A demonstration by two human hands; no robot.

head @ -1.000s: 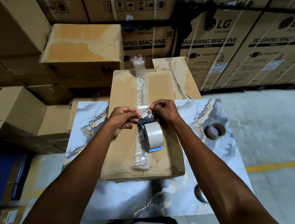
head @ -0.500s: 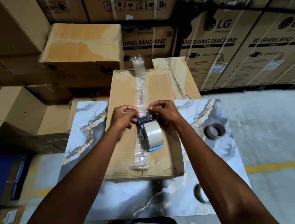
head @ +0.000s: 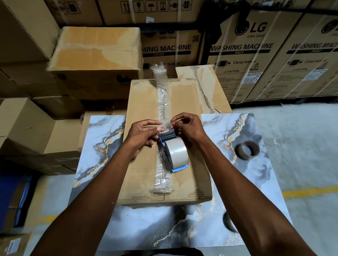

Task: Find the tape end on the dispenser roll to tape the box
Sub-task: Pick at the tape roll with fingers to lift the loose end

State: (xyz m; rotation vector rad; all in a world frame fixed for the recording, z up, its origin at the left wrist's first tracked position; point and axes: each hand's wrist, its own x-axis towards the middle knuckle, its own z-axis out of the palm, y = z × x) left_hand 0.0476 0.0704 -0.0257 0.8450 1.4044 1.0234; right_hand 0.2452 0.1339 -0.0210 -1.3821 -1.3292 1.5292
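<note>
A blue tape dispenser (head: 167,136) with a pale roll of tape (head: 176,152) rests on top of a cardboard box (head: 143,171) on the marble-patterned table (head: 240,183). My left hand (head: 144,133) grips the dispenser's front from the left. My right hand (head: 188,127) pinches a clear bit of tape just above the dispenser's dark front. A wrinkled strip of clear tape (head: 161,100) runs along the box's centre seam, sticking up past its far edge.
A spare tape roll (head: 247,149) lies on the table to the right. Another dark roll (head: 229,222) shows behind my right forearm. Stacked cartons (head: 96,52) and washing machine boxes (head: 250,59) wall the back and left. Concrete floor with a yellow line (head: 322,190) lies right.
My hands stay at the dispenser's front. The right fingers have lifted slightly, drawing a clear tape end up from the dispenser. The view shifted a little.
</note>
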